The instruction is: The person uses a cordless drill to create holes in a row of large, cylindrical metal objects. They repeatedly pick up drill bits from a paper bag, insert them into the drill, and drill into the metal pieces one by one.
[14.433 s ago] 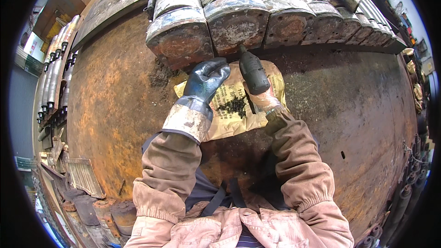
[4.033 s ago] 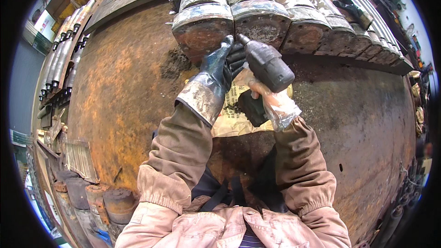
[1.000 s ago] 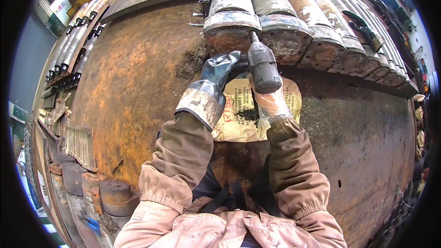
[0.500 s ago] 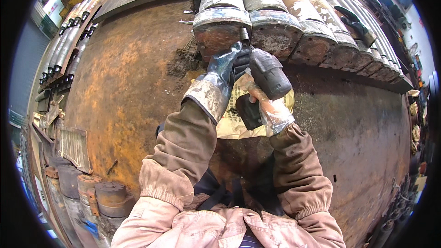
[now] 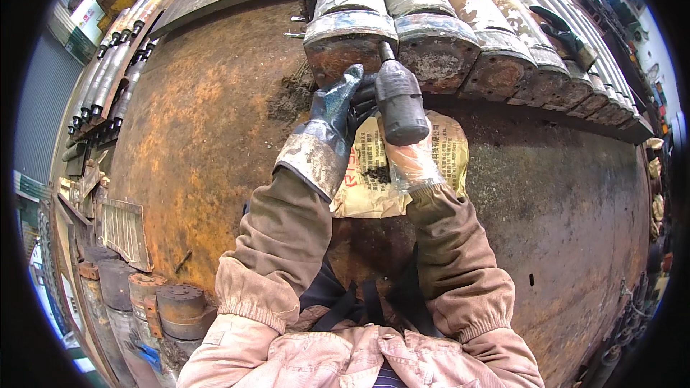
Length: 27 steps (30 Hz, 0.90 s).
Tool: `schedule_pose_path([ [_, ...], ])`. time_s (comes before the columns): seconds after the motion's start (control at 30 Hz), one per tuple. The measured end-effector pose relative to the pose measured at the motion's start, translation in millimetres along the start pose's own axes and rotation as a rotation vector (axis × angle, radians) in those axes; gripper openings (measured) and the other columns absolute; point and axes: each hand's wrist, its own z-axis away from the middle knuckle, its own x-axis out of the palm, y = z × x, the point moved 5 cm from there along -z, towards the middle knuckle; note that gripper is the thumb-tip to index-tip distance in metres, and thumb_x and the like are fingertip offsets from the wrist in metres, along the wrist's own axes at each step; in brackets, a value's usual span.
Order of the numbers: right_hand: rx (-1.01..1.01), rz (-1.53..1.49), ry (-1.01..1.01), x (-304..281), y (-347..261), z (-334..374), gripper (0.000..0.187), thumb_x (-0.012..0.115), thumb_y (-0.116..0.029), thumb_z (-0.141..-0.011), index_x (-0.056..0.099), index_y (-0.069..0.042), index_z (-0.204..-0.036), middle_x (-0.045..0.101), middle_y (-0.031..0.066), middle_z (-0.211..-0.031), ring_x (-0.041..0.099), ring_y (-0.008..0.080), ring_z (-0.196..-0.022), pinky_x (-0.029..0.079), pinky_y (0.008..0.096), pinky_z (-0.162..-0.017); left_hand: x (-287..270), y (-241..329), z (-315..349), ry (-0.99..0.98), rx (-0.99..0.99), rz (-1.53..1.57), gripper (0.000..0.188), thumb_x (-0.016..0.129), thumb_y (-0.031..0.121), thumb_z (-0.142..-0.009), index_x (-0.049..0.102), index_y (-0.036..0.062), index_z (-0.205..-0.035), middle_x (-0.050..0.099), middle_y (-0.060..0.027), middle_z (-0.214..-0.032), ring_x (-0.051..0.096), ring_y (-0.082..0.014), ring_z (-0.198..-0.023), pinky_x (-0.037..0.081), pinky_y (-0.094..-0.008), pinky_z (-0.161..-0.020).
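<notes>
Driver (image 5: 402, 104) gripped in R hand (image 5: 411, 162) (clear plastic over it), nose up at lower R corner of leftmost cyl (image 5: 336, 57) end; can't confirm contact. L hand (image 5: 339, 104), dark-gloved, fingers curled right by driver nose, can't tell if holding anything. Yellow bag (image 5: 447, 151) below hands w/ black bits (image 5: 377, 174) on it, all on rusty surface (image 5: 208, 136). Dark glove (image 5: 564, 32) on cyls, upper R.

Front blocked: row of capped cylinders (image 5: 431, 57) runs centre to right. Left hand (image 5: 336, 106) and power tool (image 5: 401, 104) crowd together before it, little room between. Right hand (image 5: 413, 164) under tool covers part of yellow sack (image 5: 449, 154). Passable: rusty plate (image 5: 194, 144) left of left hand, also right of sack. Dark-topped cylinders (image 5: 180, 305) obstruct lower left.
</notes>
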Motion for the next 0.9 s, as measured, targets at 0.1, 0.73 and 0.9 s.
schedule_pose_path([
  [0.1,-0.165,0.222,-0.065,-4,-50,-1,0.035,0.067,-0.017,-0.090,0.060,-0.002,-0.121,0.066,0.0054,-0.093,0.063,0.0145,-0.085,0.051,0.0272,-0.077,-9,1,-5,0.033,0.035,0.020,0.036,0.067,0.026,-0.092,0.057,0.0014,-0.116,0.069,-0.0143,-0.098,0.070,-0.0257,-0.080,0.060,-0.0371,-0.070],
  [0.73,0.156,-0.203,-0.160,-23,-37,1,0.030,0.063,-0.001,-0.086,0.057,0.001,-0.115,0.059,0.0050,-0.086,0.051,0.0111,-0.063,0.042,0.0249,-0.058,7,-6,-12,-0.103,-0.013,-0.005,0.050,0.060,0.039,-0.095,0.060,-0.0045,-0.121,0.068,-0.0201,-0.112,0.068,-0.0282,-0.097,0.056,-0.0369,-0.083],
  [0.9,0.216,-0.374,-0.198,-29,-41,12,0.031,0.063,0.000,-0.084,0.057,0.002,-0.114,0.060,0.0068,-0.088,0.051,0.0118,-0.063,0.043,0.0259,-0.060,14,-15,-20,-0.157,-0.027,-0.035,0.057,0.056,0.047,-0.096,0.059,-0.0041,-0.122,0.067,-0.0206,-0.114,0.066,-0.0275,-0.096,0.055,-0.0381,-0.085],
])
